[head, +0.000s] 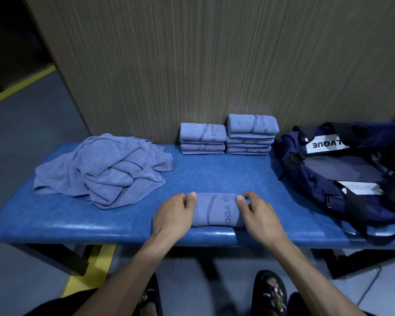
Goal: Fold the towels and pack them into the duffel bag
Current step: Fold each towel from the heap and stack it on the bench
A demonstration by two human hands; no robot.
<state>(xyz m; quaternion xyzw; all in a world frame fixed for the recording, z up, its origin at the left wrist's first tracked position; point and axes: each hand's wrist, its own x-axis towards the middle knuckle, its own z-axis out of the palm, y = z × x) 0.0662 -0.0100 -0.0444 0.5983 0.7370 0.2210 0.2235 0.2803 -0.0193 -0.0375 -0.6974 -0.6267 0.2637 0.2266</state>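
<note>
A folded blue towel (215, 209) printed with dark lettering lies near the front edge of the blue bench (192, 176). My left hand (173, 214) grips its left end and my right hand (257, 212) grips its right end, thumbs on top. A heap of unfolded blue towels (103, 171) lies at the left. Two stacks of folded towels stand at the back against the wall: a lower left stack (203, 139) and a taller right stack (251, 134). The navy duffel bag (342, 179) lies open at the right end of the bench.
A wood-grain wall panel (214, 65) rises right behind the bench. The bag's black straps (356, 213) hang over the bench's front right edge. Grey floor with a yellow line (21, 85) runs at the left. My sandalled feet (270, 293) stand below the bench.
</note>
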